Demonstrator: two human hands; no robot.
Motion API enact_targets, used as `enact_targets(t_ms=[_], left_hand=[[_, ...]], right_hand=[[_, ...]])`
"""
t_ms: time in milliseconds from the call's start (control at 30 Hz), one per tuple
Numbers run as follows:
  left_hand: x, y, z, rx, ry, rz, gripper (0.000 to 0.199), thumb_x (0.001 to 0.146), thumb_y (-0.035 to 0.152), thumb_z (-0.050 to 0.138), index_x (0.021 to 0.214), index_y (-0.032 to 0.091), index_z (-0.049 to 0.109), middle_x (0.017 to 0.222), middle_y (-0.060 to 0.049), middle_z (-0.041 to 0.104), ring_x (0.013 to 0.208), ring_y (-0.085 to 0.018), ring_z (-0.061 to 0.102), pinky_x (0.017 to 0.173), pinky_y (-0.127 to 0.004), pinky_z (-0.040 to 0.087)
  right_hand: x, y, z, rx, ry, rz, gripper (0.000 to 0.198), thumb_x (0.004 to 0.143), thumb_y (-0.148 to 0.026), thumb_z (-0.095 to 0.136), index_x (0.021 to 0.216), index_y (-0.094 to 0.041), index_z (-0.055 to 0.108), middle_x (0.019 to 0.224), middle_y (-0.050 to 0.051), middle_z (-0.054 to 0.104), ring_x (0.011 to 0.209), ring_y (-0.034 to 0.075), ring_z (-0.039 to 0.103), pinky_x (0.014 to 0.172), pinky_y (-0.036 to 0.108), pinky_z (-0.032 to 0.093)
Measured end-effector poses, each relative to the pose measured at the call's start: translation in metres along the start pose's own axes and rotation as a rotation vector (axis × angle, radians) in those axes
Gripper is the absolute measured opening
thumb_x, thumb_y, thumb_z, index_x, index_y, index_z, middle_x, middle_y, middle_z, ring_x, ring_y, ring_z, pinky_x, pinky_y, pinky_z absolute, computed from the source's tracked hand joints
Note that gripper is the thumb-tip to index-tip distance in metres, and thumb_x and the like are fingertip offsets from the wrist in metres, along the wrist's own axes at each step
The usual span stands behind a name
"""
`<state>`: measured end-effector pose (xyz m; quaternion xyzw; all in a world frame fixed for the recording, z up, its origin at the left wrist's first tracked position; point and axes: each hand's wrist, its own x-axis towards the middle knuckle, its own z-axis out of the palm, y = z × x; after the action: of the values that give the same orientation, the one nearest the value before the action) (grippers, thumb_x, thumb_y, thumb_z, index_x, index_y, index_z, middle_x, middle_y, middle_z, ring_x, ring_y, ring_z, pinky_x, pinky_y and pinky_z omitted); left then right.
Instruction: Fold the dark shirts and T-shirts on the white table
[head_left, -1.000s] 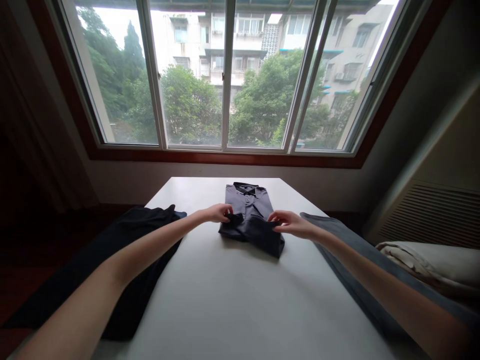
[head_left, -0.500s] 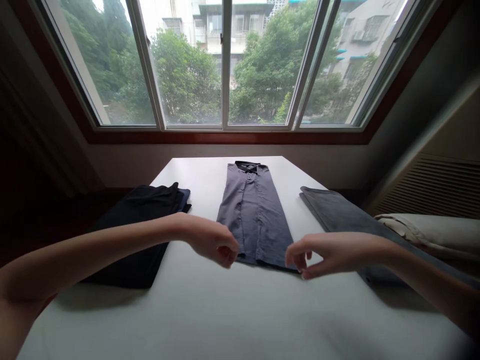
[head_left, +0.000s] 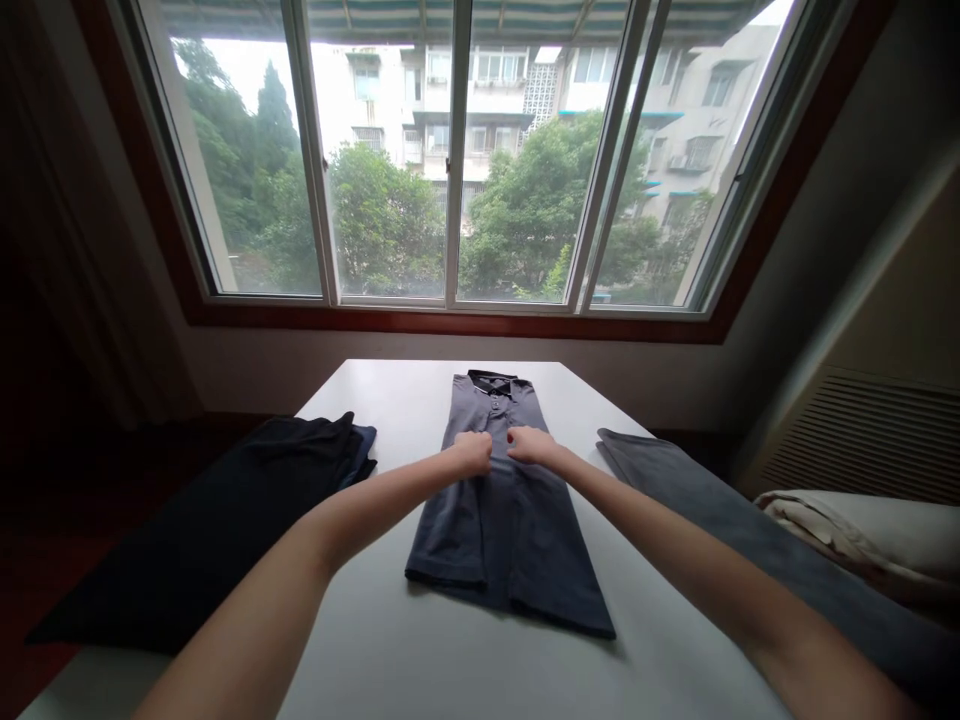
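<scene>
A dark grey-blue collared shirt (head_left: 536, 560) lies folded lengthwise on the white table (head_left: 375, 640), its black collar toward the window. Over the shirt's upper half, left of the buttons, is my left hand (head_left: 472, 453) with its fingers curled closed. My right hand (head_left: 532, 446) faces it from the other side, fingers also bent in. A small red spot shows at the right fingertips. The hands are a short gap apart. Whether either one pinches the cloth or only hovers above it is hidden.
A stack of black and navy folded clothes (head_left: 225, 520) lies at the table's left side. Folded grey clothing (head_left: 675, 480) lies along the right side. Beyond it are a cream fabric bundle (head_left: 862, 525) and a slatted panel (head_left: 870, 430). The window (head_left: 450, 315) is behind the table.
Both hands have moved forward from the shirt's near end to its upper half and come closer together. The view has tilted up, so the table sits lower.
</scene>
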<state>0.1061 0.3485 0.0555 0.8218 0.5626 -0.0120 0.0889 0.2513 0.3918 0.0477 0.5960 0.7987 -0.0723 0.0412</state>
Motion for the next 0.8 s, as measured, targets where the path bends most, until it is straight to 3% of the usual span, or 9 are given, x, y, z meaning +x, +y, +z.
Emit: enact_targets(t_ms=[133,233,367,467,567,633,700,800], left_hand=[[-0.004,-0.037,-0.011,-0.024,0.015,-0.048,0.05,0.067,0.015,0.069,0.116,0.015,0.057,0.115,-0.017,0.065,0.107,-0.033,0.062,0.085,-0.036,0.05],[-0.016,-0.089,-0.026,-0.053,0.016,-0.136,0.04,0.069,0.019,0.067,0.107,0.018,0.058,0.108,-0.011,0.068,0.103,-0.028,0.064,0.082,-0.032,0.051],[-0.038,-0.161,-0.033,-0.111,-0.072,-0.303,0.022,0.07,0.015,0.061,0.092,0.014,0.06,0.08,-0.006,0.069,0.073,-0.02,0.068,0.066,-0.027,0.051],[-0.051,-0.188,-0.025,-0.138,-0.1,-0.359,0.015,0.071,0.013,0.059,0.086,0.013,0.06,0.077,-0.006,0.068,0.07,-0.019,0.067,0.064,-0.026,0.051],[-0.064,-0.182,-0.015,-0.118,-0.018,-0.348,0.019,0.074,0.017,0.06,0.093,0.016,0.06,0.096,-0.008,0.068,0.092,-0.023,0.065,0.079,-0.029,0.05],[-0.078,-0.164,-0.006,-0.073,0.093,-0.252,0.024,0.078,0.024,0.06,0.102,0.018,0.06,0.11,-0.01,0.063,0.107,-0.027,0.058,0.091,-0.033,0.045],[-0.096,-0.14,0.003,-0.03,0.169,-0.052,0.031,0.081,0.031,0.058,0.11,0.019,0.058,0.116,-0.012,0.059,0.113,-0.029,0.053,0.097,-0.036,0.041],[-0.124,-0.108,0.016,-0.034,0.083,0.317,0.043,0.077,0.024,0.06,0.119,0.022,0.054,0.12,-0.01,0.058,0.114,-0.028,0.05,0.101,-0.039,0.037]], right_hand=[[0.016,0.011,0.011,0.01,0.0,0.054,0.034,0.077,-0.021,0.06,0.111,-0.02,0.064,0.114,0.013,0.067,0.1,0.029,0.064,0.075,0.032,0.047],[0.026,0.019,0.017,0.037,-0.003,0.061,0.034,0.077,-0.021,0.059,0.11,-0.021,0.063,0.115,0.013,0.067,0.1,0.03,0.064,0.074,0.033,0.047],[0.042,0.021,0.016,0.083,0.005,0.062,0.028,0.075,-0.02,0.06,0.103,-0.019,0.065,0.112,0.013,0.067,0.101,0.031,0.063,0.076,0.034,0.046],[0.055,0.013,0.012,0.14,0.036,0.048,0.026,0.076,-0.019,0.06,0.101,-0.018,0.066,0.112,0.014,0.067,0.102,0.031,0.062,0.078,0.034,0.045],[0.071,-0.002,0.006,0.232,0.076,0.017,0.028,0.076,-0.019,0.061,0.104,-0.017,0.065,0.116,0.013,0.065,0.104,0.03,0.061,0.08,0.032,0.045],[0.084,-0.017,0.003,0.313,0.098,-0.002,0.03,0.077,-0.02,0.063,0.107,-0.016,0.064,0.118,0.012,0.064,0.107,0.03,0.059,0.081,0.03,0.045],[0.099,-0.035,0.002,0.416,0.096,-0.006,0.029,0.08,-0.023,0.065,0.107,-0.016,0.063,0.114,0.012,0.065,0.104,0.028,0.06,0.08,0.028,0.046],[0.118,-0.063,0.001,0.61,0.022,0.006,0.027,0.09,-0.033,0.06,0.109,-0.013,0.062,0.105,0.011,0.066,0.091,0.022,0.064,0.073,0.028,0.05]])
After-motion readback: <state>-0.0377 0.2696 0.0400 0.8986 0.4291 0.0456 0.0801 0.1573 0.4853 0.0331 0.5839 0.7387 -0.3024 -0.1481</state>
